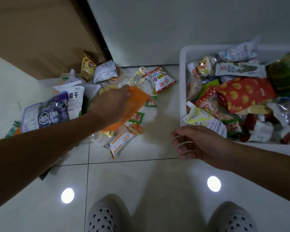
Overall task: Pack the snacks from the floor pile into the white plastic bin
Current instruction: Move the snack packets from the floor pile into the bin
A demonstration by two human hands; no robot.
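Observation:
A pile of snack packets (97, 76) lies on the pale tiled floor at the left and middle. My left hand (110, 104) reaches into it, fingers closed on a long orange packet (136, 102) that is lifted slightly over the pile. The white plastic bin (182, 81) stands at the right, heaped with several packets, among them a red bag with yellow chips (244, 94). My right hand (192, 141) hovers just in front of the bin's near left corner, fingers loosely curled, holding nothing.
A brown wooden door (40, 34) stands behind the pile and a white wall runs behind the bin. Small green packets (151, 101) and a white-and-orange packet (120, 141) lie loose on the floor between pile and bin. My two spotted slippers (105, 215) are at the bottom.

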